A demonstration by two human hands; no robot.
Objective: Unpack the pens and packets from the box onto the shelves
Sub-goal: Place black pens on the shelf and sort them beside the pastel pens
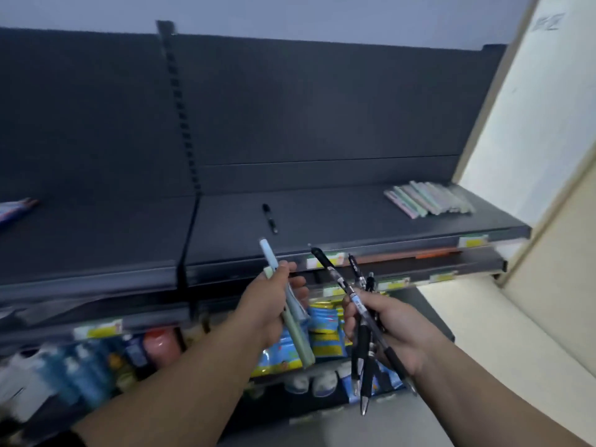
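1. Two bunches of pens are in hand: the left hand (267, 304) is closed round a few pastel pens (290, 312), the right hand (392, 330) is closed round several black pens (362, 321). Both bunches stand roughly upright, tips fanned.
2. Ahead and above the hands lies the top shelf (338, 217), its front edge just beyond the pen tips.
3. One black pen (270, 218) lies alone mid-shelf, long axis running front to back, nearly straight ahead of the left hand. A row of pastel pens (429, 198) sits well to the right, past the right hand.
4. Judgement: the black bunch likely goes beside the lone pen, the pastel bunch crosses right to its row, so the hands may swap sides.
5. Lower shelves hold blurred packets (324, 333) and bottles (77, 372); the box is out of view. An object at the far left edge (16, 209) is cut off.
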